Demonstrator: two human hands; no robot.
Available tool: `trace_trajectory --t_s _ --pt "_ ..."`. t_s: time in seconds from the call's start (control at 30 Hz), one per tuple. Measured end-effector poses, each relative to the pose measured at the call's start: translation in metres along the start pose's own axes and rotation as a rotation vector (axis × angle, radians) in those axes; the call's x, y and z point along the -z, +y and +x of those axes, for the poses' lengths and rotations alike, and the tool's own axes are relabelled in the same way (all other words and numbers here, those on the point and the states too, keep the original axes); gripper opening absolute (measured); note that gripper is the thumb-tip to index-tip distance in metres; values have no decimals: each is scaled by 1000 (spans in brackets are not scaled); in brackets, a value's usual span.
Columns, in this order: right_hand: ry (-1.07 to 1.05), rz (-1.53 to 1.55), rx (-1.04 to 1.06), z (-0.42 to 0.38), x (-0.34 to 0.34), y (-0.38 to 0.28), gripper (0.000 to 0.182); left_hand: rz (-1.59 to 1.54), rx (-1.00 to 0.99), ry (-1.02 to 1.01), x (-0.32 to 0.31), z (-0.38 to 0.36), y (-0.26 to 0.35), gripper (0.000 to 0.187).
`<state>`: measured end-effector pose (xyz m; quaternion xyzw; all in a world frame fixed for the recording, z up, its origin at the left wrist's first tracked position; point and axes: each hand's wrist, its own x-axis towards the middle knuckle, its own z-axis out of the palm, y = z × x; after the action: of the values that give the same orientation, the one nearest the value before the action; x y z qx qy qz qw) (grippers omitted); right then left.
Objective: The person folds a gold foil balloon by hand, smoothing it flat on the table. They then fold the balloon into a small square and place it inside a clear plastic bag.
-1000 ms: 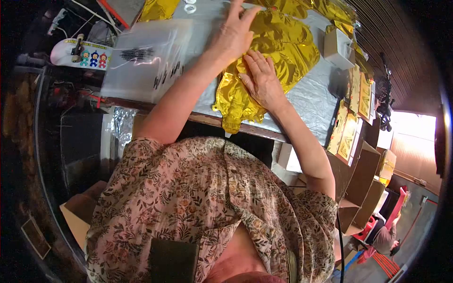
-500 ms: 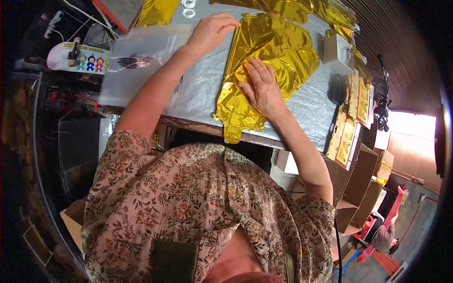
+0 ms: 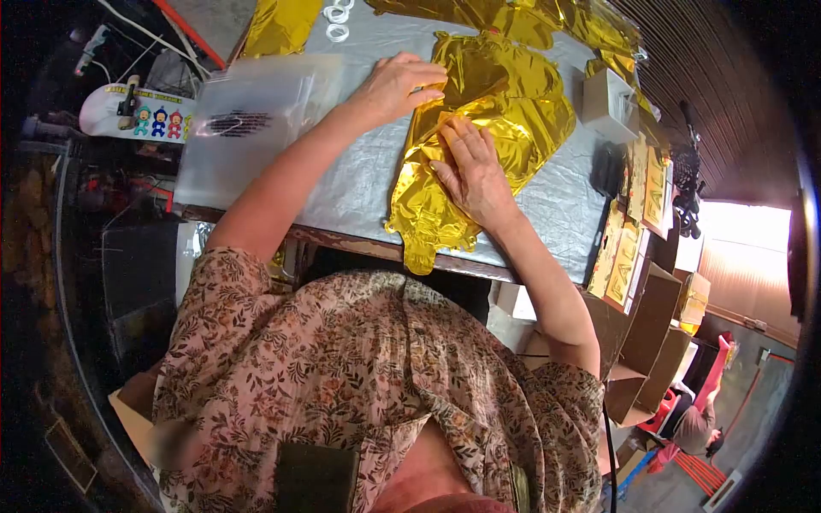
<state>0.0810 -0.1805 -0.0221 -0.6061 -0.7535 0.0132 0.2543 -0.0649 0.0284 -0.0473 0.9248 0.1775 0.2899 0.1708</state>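
A flat, folded gold foil balloon (image 3: 522, 90) lies on the silvery-covered table (image 3: 355, 184), its narrow tab hanging over the near edge. My left hand (image 3: 398, 87) is at the balloon's left edge, with fingers curled over the foil and thumb close below them. Lower down, my right hand (image 3: 475, 175) rests flat on the foil, fingers stretched out and pressing a crease. The underside of the balloon is hidden.
Clear plastic bags (image 3: 248, 128) lie on the left of the table, with white rings (image 3: 338, 21) beyond. A white box (image 3: 609, 104), a black object (image 3: 607, 169) and lettered packs (image 3: 623, 261) line the right side. More gold foil (image 3: 479, 17) lies at the back. Another person (image 3: 693, 423) is far right.
My left hand has moved down along the balloon's left edge, toward my body. My right hand stays on the foil almost in place. The whole view has shifted slightly.
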Motion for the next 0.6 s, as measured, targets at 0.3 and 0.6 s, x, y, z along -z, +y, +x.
trace_trajectory --t_s 0.3,0.6 --pt "-48 -8 9 -4 0 1 56 47 -56 33 -6 -1 -16 35" --pt "-104 -159 27 3 12 -19 45 -34 -76 91 2 -1 -6 33"
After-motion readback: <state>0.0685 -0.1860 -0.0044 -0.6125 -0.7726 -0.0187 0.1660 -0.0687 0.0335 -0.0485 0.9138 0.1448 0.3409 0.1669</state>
